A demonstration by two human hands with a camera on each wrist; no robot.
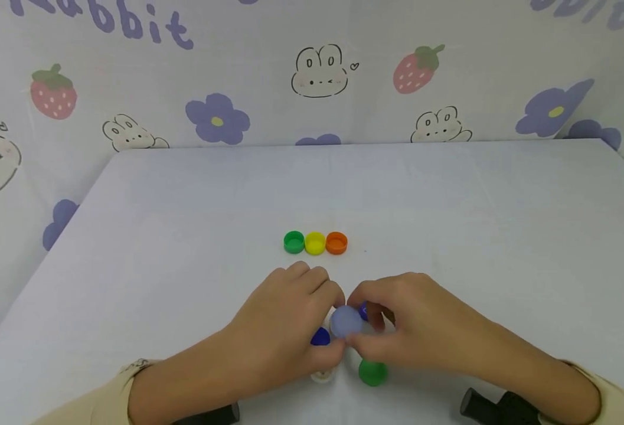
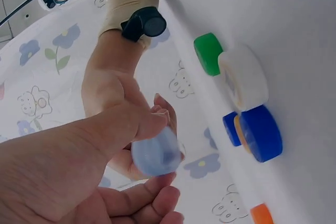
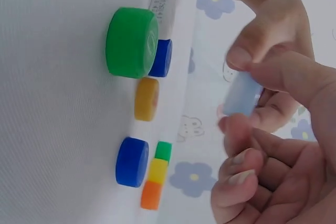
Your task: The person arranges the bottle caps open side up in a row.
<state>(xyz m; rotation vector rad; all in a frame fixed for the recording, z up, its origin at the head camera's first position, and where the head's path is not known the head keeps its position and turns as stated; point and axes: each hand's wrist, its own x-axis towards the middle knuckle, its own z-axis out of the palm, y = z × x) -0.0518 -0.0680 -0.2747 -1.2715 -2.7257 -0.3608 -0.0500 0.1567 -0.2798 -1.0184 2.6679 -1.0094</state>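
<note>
Both hands meet around a pale blue translucent cap (image 1: 346, 321) (image 2: 156, 153) (image 3: 243, 95), raised off the table. My left hand (image 1: 285, 324) pinches it from the left and my right hand (image 1: 423, 324) pinches it from the right, thumbs on the near side. Below the hands lie a blue cap (image 1: 320, 337), another blue cap (image 1: 363, 310) partly behind the right fingers, a green cap (image 1: 373, 373) and a white cap (image 1: 322, 376). A yellow-orange cap (image 3: 147, 99) shows between the blue ones in the right wrist view.
Farther back on the white table (image 1: 184, 236), a small green cap (image 1: 294, 242), a yellow cap (image 1: 315, 243) and an orange cap (image 1: 336, 243) stand touching in a row. Dark objects (image 1: 495, 407) sit at the near edge. A patterned cloth (image 1: 269, 71) hangs behind.
</note>
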